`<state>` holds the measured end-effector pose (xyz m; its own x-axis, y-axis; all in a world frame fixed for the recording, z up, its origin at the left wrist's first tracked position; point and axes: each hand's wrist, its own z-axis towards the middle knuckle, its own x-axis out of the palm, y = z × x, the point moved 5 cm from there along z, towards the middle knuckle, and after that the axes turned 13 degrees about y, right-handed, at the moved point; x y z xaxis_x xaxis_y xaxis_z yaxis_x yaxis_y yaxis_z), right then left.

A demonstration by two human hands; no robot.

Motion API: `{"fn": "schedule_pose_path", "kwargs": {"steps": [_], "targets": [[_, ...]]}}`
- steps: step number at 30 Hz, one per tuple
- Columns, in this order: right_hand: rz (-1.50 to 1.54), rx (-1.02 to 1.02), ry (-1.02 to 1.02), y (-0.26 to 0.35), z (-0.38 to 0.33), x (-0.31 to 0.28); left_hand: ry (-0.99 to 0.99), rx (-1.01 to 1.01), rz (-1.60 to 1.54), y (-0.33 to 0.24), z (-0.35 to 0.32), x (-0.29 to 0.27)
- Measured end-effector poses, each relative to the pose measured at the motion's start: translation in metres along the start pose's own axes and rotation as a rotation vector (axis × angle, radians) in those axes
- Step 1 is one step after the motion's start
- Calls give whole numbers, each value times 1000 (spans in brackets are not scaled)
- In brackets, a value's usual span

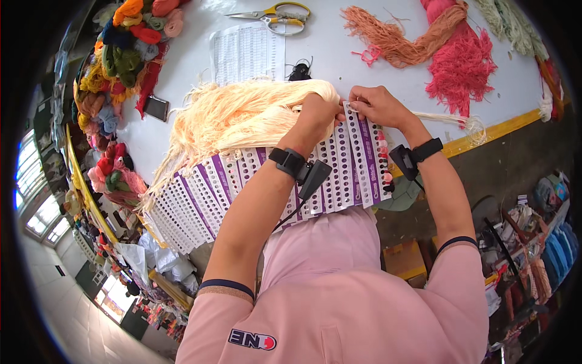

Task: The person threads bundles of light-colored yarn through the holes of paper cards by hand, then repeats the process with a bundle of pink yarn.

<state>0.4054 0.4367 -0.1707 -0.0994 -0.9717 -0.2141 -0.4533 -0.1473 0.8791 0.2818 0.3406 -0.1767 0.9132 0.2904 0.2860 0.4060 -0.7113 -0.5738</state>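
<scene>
A row of white and purple punched thread cards overlaps along the table's near edge, above my lap. My right hand is closed in a pinch at the top end of one card. Close by on its left, my left hand is bent over with curled fingers, and what they grip is hidden. A thick hank of cream yarn lies across the cards, its looped end beside my left hand. Pale loose threads trail over the table to the right of my right hand. Small red, pink and black tufts line the rightmost card.
Yellow-handled scissors and a printed sheet lie at the back, near a black thread bundle. Orange yarn and pink yarn lie far right. Colourful skeins and a phone-like dark object are left.
</scene>
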Motion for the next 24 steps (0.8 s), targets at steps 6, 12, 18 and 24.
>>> {"fn": "schedule_pose_path", "kwargs": {"steps": [6, 12, 18, 24], "targets": [[-190, -116, -103, 3, -3, 0, 39, 32, 136, 0, 3, -1], [-181, -92, -127, 10, 0, 0, -40, -9, 558, -3, 5, -4], [-101, -55, 2, -4, -2, -3, -36, 63, 337, -4, -9, -15], [46, 81, 5, -4, -11, 1, 64, 79, -35, -7, -18, -16]]}}
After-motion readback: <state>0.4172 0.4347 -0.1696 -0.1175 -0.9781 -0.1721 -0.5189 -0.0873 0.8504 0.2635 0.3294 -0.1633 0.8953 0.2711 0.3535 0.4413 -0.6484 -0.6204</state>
